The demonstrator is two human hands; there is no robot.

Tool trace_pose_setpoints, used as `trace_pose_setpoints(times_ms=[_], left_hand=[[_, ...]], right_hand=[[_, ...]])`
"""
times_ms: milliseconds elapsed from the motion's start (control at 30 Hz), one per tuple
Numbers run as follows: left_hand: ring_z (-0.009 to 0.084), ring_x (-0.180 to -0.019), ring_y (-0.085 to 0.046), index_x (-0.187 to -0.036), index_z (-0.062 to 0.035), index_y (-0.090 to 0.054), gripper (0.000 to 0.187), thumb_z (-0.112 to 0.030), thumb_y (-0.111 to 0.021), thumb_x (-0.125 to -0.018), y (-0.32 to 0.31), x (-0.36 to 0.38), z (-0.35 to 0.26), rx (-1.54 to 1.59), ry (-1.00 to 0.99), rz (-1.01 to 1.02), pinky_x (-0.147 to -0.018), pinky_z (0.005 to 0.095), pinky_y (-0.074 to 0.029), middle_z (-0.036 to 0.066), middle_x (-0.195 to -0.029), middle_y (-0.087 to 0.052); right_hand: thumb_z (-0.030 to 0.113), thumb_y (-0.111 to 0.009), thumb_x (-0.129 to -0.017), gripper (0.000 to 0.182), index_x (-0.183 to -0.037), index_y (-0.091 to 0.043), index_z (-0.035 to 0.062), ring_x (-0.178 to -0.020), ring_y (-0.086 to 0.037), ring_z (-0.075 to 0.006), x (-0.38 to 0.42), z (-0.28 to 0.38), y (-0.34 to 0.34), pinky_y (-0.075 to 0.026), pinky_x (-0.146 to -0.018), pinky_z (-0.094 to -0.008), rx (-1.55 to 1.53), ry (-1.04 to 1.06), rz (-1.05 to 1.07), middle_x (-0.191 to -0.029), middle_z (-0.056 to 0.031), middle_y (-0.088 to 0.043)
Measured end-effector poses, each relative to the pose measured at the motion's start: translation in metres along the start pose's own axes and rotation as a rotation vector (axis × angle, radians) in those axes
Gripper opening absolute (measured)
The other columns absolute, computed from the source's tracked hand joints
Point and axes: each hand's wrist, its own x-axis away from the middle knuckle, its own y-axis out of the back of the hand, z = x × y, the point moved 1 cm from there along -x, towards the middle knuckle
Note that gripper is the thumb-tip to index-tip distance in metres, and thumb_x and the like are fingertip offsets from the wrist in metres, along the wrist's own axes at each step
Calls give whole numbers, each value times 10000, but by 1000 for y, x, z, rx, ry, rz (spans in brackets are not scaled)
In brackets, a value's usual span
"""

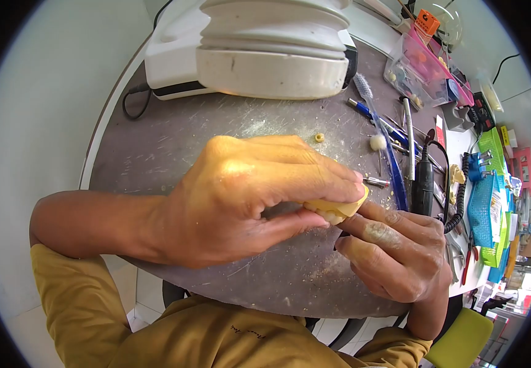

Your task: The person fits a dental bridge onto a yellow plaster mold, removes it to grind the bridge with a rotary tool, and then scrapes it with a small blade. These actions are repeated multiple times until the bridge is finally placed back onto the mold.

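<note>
A yellow dental model (352, 207) with a row of whitish teeth is pinched between the thumb and fingers of my left hand (247, 190), above the middle of the bench. From the right, my right hand (394, 251) meets it, with the front fingers reaching its underside and the other fingers curled. Pale dust coats the right knuckles. A small dark spot shows by the right fingertips; I cannot tell what it is. Just beyond the left fingertips is a slim metal tool tip (376, 182). A small yellowish ring-like piece (319, 137) lies on the bench behind the hands.
A white machine with a ribbed hood (271, 67) stands at the back of the dusty grey bench (155, 141). To the right are a blue-handled brush (394, 172), a black handpiece (424, 184) with coiled cord, pens and a clear plastic box (416, 73). Blue and green baskets (485, 199) stand farther right.
</note>
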Motion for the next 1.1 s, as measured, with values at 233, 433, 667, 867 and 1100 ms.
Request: trace_pose_setpoints(times_ms=[233, 433, 667, 867, 1100], left_hand=[[283, -941, -701, -1040, 23, -719, 365, 25, -798, -683, 1, 0, -2, -20, 2, -16, -796, 347, -554, 183, -1061, -710], [283, -961, -700, -1053, 25, -711, 373, 20, -797, -691, 3, 0, -4, -30, 23, 0, -826, 346, -558, 176, -1067, -710], [281, -992, -693, -1059, 18, -693, 365, 38, -785, -706, 4, -1, -2, 2, 53, -17, -878, 344, -552, 157, -1068, -706], [258, -947, -692, -1058, 7, -690, 365, 12, -802, -711, 5, -3, -3, -26, 19, -18, -819, 335, -553, 142, -1047, -704], [242, -872, -704, -1053, 11, -690, 350, -12, -809, -725, 4, -1, -3, 39, 46, -36, -763, 315, -558, 138, -1002, -711]], right_hand=[[131, -670, -644, 163, -774, -598, 64, -900, -722, -266, -1, 1, 2, -577, -607, -297, -1, 11, -11, -924, -126, -703], [138, -668, -642, 172, -788, -614, 65, -881, -723, -265, -3, 2, 5, -575, -598, -294, -13, 4, 4, -915, -126, -701], [20, -682, -590, 237, -827, -662, 27, -704, -688, -236, -3, 1, 22, -530, -547, -289, -210, -164, -106, -808, -114, -685], [-104, -596, -759, 185, -928, -604, -28, -739, -654, -211, -1, -8, 28, -534, -720, -280, -268, -282, -229, -860, -150, -657], [-144, -677, -768, 205, -953, -623, -75, -873, -682, -194, 9, -5, 25, -559, -797, -268, -572, -694, -486, -988, -137, -640]])
